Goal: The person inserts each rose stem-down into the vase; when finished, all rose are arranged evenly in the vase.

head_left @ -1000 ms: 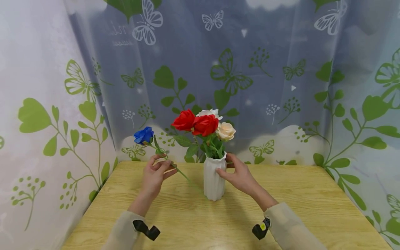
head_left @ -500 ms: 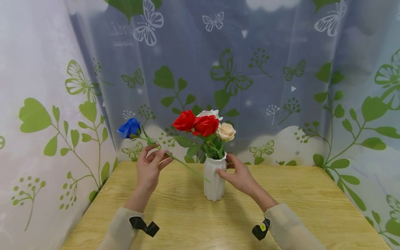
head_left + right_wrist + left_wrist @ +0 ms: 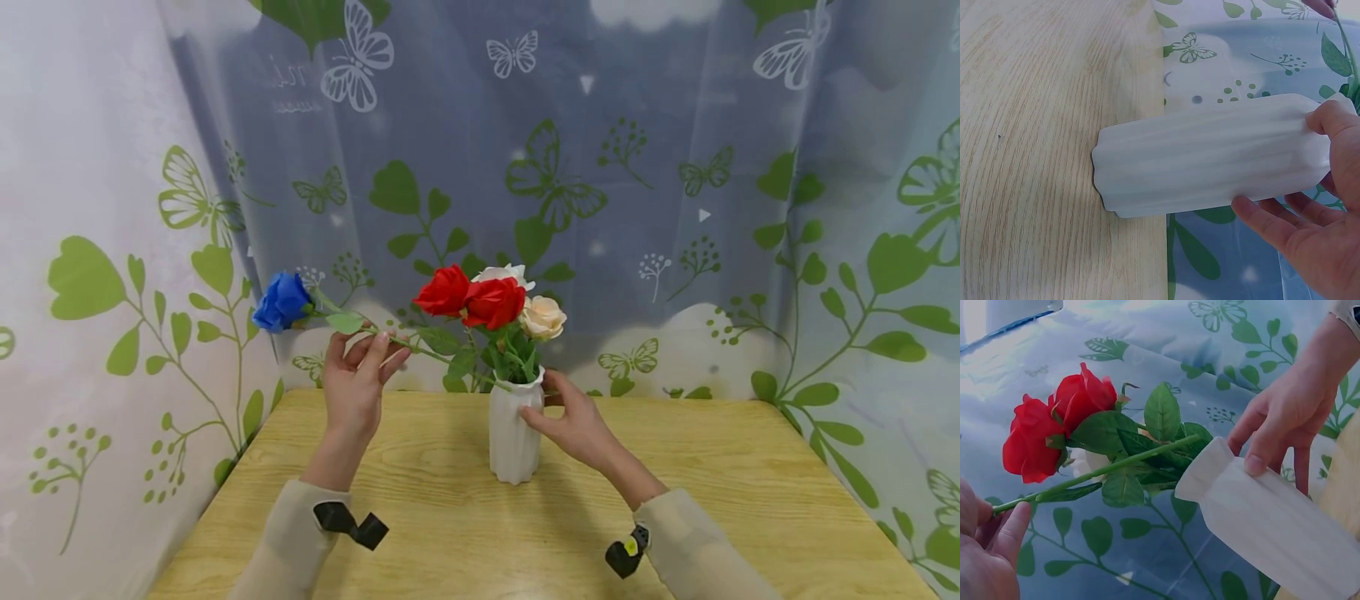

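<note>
My left hand pinches the green stem of a blue artificial rose, whose bloom points left. The stem slants down to the right, and its free end is close by the mouth of a white fluted vase. With thumb and fingers around its upper part, my right hand grips the vase, which stands upright on the table. Inside it are two red roses, a cream rose and a white flower, with green leaves below the blooms.
A light wood-grain table lies under both arms. Behind it and at both sides hang curtains printed with leaves and butterflies, near the table's back edge. Each wrist carries a small black camera.
The left hand has lifted the blue rose up and to the left, turning its stem flatter. Its free end has risen from beside the vase's body to the rim. The right hand stays put.
</note>
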Available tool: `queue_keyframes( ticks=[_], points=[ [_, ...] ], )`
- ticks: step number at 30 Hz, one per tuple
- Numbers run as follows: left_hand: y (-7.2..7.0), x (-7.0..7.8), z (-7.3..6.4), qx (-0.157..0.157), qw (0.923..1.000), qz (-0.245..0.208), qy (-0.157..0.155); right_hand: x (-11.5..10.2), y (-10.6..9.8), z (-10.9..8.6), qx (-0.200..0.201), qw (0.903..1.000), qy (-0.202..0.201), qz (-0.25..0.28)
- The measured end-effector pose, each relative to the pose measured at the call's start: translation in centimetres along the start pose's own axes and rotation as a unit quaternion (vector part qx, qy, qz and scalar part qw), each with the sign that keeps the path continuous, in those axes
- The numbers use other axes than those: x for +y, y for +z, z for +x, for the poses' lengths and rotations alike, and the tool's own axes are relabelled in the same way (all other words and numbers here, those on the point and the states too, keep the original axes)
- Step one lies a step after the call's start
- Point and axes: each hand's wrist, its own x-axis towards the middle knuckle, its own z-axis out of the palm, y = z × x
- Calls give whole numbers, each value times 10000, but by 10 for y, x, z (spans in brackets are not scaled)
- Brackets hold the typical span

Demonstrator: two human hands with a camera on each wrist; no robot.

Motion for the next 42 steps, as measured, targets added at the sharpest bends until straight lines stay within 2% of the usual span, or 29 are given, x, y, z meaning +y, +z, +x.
queue_keyframes(
  ticks=[6,10,17,25,36,42],
  points=[
    [10,0,2,-33,9991,-162,387,1,0,0,3,10000,5,20],
    [19,0,0,-88,9983,-46,568,1,1,0,10,10000,-20,33],
    [30,-7,-6,-545,9940,395,862,1,0,0,30,10000,-57,-21],
    [37,-18,-12,-1026,9862,883,955,0,0,-1,19,10000,-5,-3],
    [50,-31,-17,-1192,9867,762,794,0,1,0,20,10000,-4,-4],
    [51,-41,-19,-1383,9818,912,925,0,0,0,41,10000,-46,-51]
  ],
)
